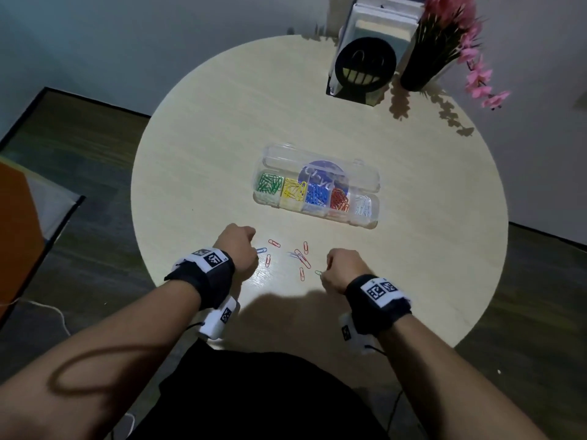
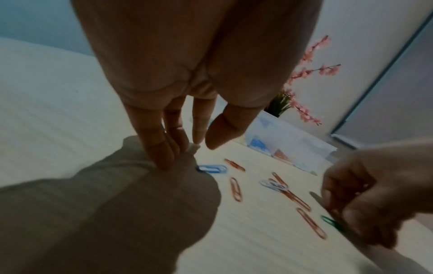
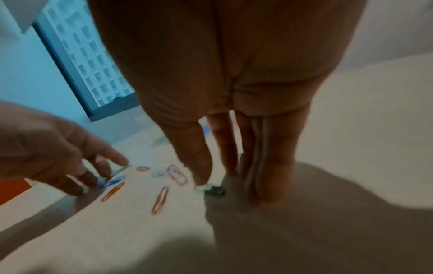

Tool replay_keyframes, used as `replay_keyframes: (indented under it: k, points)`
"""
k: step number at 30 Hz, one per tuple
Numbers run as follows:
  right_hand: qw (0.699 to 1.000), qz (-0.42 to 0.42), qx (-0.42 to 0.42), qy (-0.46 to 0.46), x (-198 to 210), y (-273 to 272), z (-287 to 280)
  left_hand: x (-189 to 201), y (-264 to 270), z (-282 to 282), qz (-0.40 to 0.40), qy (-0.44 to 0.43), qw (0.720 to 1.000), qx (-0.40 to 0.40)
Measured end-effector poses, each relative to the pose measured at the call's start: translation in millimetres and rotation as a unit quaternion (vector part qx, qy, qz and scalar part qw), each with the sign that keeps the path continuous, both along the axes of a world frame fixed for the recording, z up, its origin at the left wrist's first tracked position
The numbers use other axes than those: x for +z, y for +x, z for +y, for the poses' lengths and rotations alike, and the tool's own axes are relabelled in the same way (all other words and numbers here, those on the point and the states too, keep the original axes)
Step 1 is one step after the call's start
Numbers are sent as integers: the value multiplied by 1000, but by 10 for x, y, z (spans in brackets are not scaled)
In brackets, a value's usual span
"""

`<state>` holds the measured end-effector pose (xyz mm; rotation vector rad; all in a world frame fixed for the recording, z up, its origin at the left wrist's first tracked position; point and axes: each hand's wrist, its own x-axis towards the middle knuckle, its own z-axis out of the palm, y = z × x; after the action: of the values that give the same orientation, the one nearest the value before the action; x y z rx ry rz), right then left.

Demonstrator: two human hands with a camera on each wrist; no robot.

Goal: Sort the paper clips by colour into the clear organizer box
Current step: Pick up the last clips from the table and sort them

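The clear organizer box (image 1: 371, 224) lies open mid-table, its compartments holding green, yellow, blue, red and white clips. Loose clips lie in front of it: several red paper clips (image 1: 273, 243), a pale one (image 1: 294, 255), a blue paper clip (image 1: 261, 250) and a green paper clip (image 1: 318, 273). My left hand (image 2: 187, 153) reaches down with straight fingers (image 2: 164, 159) touching the table just left of the blue paper clip (image 2: 212, 169); nothing is pinched. My right hand (image 3: 225, 185) has thumb and fingers closed round one end of the green paper clip (image 3: 214, 191), which still lies on the table.
The round pale wooden table (image 1: 206, 138) carries a black smiley bookend (image 1: 365, 63) with books and a black vase of pink flowers (image 1: 422, 65) at the back right. The table's near edge runs just under both wrists. Dark floor surrounds the table.
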<state>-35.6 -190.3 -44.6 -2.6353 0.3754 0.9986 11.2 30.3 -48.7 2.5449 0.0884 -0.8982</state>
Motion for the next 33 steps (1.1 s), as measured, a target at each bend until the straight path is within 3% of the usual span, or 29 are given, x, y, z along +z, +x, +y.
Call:
replay_keyframes:
  k: [4,7,9,13,15,17,21,28,33]
  points:
    - [995,-45,-65,58,-80,-36,275,-54,-116,-266,-13,-49,998,-29]
    - [976,-84,-130,156,-126,12,414,-90,-180,-374,-7,-133,991,8]
    - [967,-106,-150,176,-150,21,363,-110,-167,-341,-15,-147,989,9]
    - [990,-100,-63,82,-150,2,219,-107,-153,-174,-43,-26,998,-46]
    - [993,-90,-11,70,-164,-1,319,-136,-181,-201,-46,-7,996,-73]
    - [993,-89,27,71,-186,10,489,-173,-207,-323,-54,-48,995,-75]
    - [989,-112,46,82,-180,55,688,-214,-188,-407,-2,-173,984,45]
    - [976,-118,172,60,-176,74,700,-235,-148,-31,-15,-150,982,115]
    - [972,-116,192,67,-180,77,694,-278,-184,-65,-15,-162,979,126]
